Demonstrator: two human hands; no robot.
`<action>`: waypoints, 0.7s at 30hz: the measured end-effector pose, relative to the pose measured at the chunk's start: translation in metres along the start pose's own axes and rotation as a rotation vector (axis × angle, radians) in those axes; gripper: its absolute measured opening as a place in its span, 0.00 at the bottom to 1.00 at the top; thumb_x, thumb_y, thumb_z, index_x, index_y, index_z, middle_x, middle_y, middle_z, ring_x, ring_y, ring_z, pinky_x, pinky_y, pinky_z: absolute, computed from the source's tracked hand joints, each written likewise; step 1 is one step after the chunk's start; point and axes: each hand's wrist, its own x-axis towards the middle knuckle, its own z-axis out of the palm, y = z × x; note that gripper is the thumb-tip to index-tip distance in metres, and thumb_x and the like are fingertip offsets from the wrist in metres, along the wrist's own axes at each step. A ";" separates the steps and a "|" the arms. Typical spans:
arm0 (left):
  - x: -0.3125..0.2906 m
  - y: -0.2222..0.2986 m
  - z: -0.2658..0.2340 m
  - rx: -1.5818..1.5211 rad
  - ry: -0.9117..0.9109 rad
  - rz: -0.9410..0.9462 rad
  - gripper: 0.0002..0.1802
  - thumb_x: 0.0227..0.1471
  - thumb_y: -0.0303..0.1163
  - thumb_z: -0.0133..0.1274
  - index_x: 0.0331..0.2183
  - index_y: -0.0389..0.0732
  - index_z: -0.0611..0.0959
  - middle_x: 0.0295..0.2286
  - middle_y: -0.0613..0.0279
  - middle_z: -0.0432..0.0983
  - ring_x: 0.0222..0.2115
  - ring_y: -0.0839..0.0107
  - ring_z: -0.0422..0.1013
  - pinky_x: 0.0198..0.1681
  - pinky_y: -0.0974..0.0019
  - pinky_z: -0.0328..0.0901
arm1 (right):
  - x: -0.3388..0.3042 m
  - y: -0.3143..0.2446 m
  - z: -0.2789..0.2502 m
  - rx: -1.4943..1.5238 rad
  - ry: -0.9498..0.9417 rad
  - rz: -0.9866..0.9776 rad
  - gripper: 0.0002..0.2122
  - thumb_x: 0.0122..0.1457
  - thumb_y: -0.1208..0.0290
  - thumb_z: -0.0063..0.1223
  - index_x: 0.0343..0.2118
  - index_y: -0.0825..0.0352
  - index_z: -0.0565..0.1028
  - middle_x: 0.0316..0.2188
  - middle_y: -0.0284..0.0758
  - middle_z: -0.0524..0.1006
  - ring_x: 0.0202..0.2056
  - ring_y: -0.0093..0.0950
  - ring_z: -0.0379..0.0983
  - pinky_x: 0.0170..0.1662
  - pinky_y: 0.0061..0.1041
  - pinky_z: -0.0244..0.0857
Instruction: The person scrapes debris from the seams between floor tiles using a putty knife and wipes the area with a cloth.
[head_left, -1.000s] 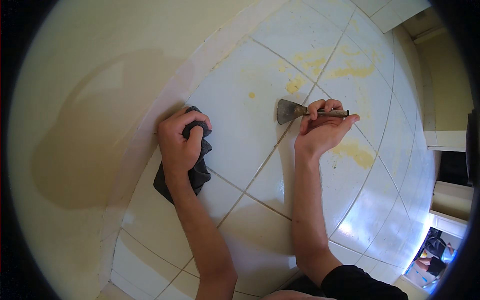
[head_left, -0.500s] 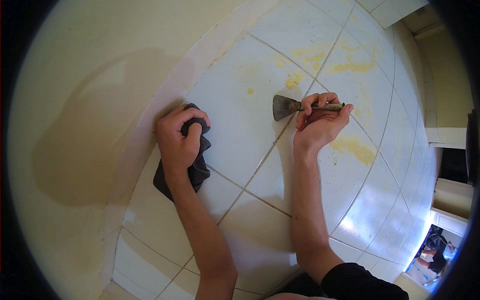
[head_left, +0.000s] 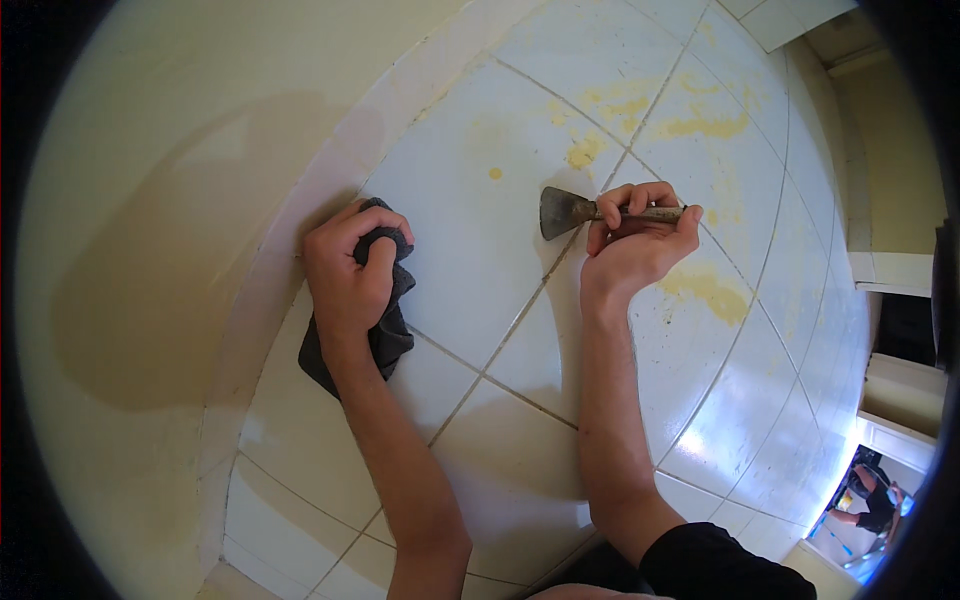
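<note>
My left hand [head_left: 345, 270] is closed around a bunched dark grey cloth [head_left: 392, 335], close to the foot of the wall. The cloth's lower end hangs out below the fist, over the white tiles. In my right hand [head_left: 635, 245], palm turned up, is a scraper [head_left: 566, 213] with a wide, worn metal blade that points left. Fingers and thumb wrap its handle. The blade is over the tiles; whether it touches them I cannot tell. Yellow stains [head_left: 705, 127] mark the tiled floor [head_left: 450, 220] beyond the right hand, and another yellow patch [head_left: 715, 297] lies right of the wrist.
A cream wall [head_left: 180, 180] with a pale skirting [head_left: 290, 220] runs along the left, catching my shadow. A small yellow spot [head_left: 495, 174] is on the tile between my hands. Through a bright doorway at the lower right, another person [head_left: 878, 505] is partly visible.
The whole view has shifted slightly, so hands and floor appear a little further left. Both hands keep their grips. The person in the doorway has changed posture.
</note>
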 end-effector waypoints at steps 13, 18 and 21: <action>0.000 -0.002 0.001 -0.009 0.010 -0.010 0.09 0.40 0.21 0.45 0.22 0.34 0.80 0.18 0.58 0.71 0.19 0.70 0.66 0.24 0.67 0.59 | 0.005 -0.004 -0.001 -0.024 0.007 0.092 0.27 0.68 0.40 0.24 0.23 0.61 0.59 0.15 0.31 0.62 0.17 0.22 0.54 0.15 0.22 0.40; 0.000 0.000 -0.001 0.009 -0.006 -0.022 0.08 0.40 0.21 0.45 0.23 0.34 0.80 0.18 0.58 0.71 0.19 0.69 0.66 0.24 0.68 0.60 | 0.009 -0.006 -0.003 -0.026 -0.018 0.126 0.27 0.68 0.40 0.24 0.24 0.61 0.59 0.15 0.31 0.62 0.17 0.22 0.53 0.16 0.22 0.40; 0.000 -0.001 0.000 -0.008 0.003 0.003 0.08 0.40 0.21 0.45 0.23 0.34 0.80 0.18 0.58 0.71 0.19 0.69 0.66 0.25 0.68 0.60 | 0.008 -0.004 -0.004 -0.001 0.014 0.079 0.27 0.68 0.40 0.24 0.24 0.61 0.59 0.15 0.31 0.62 0.17 0.22 0.54 0.16 0.22 0.40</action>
